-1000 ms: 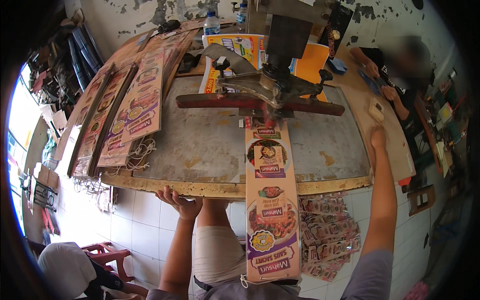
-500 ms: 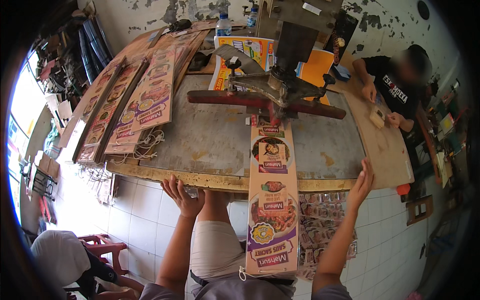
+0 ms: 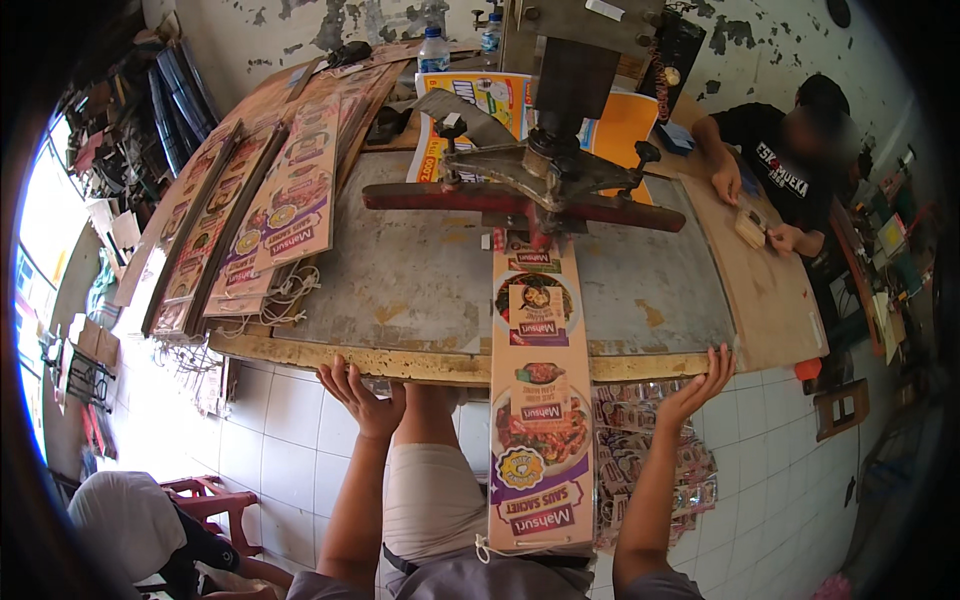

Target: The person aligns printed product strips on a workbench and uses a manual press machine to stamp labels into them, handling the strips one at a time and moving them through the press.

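Note:
My left hand (image 3: 362,402) rests with spread fingers against the worn wooden front edge (image 3: 455,366) of the work table. At the right end of that edge, my right hand (image 3: 698,390) touches the wood with its fingers stretched out. Neither hand holds anything. Between them a long printed cardboard strip (image 3: 541,372) with food pictures lies on the grey metal plate (image 3: 410,275) and hangs over the edge towards me, a white string at its near end. Its far end lies under the red bar (image 3: 430,197) of a press (image 3: 545,165).
Stacks of similar printed strips (image 3: 285,195) with strings lie at the left. Orange and yellow printed sheets (image 3: 625,130) and water bottles (image 3: 433,52) stand behind. A co-worker (image 3: 785,150) handles a small block (image 3: 750,229) at the right. Sachet sheets (image 3: 655,465) hang or lie below the table.
My right hand has shifted slightly left and nearer along the table edge. The whole view has moved a little. My left hand and the strip stay in place.

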Motion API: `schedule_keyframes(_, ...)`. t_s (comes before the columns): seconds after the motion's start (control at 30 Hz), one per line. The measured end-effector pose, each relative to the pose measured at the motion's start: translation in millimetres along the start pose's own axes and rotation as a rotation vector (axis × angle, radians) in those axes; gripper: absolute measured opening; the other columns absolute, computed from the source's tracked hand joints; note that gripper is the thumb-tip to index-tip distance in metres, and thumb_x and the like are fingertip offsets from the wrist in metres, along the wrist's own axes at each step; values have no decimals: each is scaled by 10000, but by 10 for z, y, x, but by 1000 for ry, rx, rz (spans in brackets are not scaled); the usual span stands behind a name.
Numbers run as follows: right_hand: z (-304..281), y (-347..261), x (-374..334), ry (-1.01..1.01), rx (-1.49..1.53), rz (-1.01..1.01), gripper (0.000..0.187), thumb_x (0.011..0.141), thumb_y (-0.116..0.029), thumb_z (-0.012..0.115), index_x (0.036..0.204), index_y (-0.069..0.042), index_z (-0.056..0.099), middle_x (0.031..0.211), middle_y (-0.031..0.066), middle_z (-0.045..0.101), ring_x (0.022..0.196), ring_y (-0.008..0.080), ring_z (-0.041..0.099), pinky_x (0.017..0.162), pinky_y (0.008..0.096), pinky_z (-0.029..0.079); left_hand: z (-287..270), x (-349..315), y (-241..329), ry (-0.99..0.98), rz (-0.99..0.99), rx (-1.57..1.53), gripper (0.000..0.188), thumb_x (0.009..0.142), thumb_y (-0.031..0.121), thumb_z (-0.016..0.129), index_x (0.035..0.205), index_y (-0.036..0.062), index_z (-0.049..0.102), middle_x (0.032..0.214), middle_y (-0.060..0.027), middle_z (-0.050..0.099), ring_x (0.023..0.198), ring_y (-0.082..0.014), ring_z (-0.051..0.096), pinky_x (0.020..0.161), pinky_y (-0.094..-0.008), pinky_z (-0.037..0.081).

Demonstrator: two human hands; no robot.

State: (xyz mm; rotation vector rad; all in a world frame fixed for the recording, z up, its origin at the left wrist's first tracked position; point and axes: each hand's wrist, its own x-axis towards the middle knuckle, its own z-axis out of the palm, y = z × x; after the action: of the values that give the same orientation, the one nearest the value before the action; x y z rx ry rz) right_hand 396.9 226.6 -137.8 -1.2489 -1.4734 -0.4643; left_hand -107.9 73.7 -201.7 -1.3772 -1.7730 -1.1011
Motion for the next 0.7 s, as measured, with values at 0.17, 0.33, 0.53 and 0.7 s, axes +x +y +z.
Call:
schedule_keyframes(0.17, 23, -91, -24, -5, 16, 92, 547, 1207, -337, 224, 1474, -13, 575, 1656, 157, 464, 1625, 419, 265, 1310, 640, 227, -4, -15, 5, 1, -11, -2, 881, 887, 270, 776, 1599, 38, 311, 1656, -296, 344, 1593, -595, 196, 1256, -782, 182)
schedule_keyframes(0.33, 35, -101, -48, 7, 12, 87, 550, 1207, -348, 221, 1480, -5, 553, 1668, 165, 437, 1637, 422, 237, 1309, 642, 225, 30, -21, 3, 13, -17, -17, 893, 882, 266, 778, 1602, 42, 299, 1657, -292, 332, 1601, -592, 170, 1256, -789, 161)
schedule_keyframes(0.53, 79, -40, -70, 19, 13, 71, 549, 1205, -358, 222, 1474, -9, 550, 1670, 179, 425, 1636, 428, 236, 1312, 650, 216, 40, -64, -36, -9, -31, 5, 912, 872, 266, 780, 1602, 41, 282, 1647, -306, 325, 1601, -593, 161, 1253, -798, 140)
schedule_keyframes(0.7, 100, -7, -82, 38, 0, 62, 581, 1203, -395, 204, 1479, -6, 537, 1670, 187, 420, 1636, 428, 237, 1313, 659, 209, 100, -51, -32, 34, 6, 2, 990, 869, 263, 778, 1654, 75, 205, 1644, -311, 302, 1594, -591, 162, 1250, -810, 112)
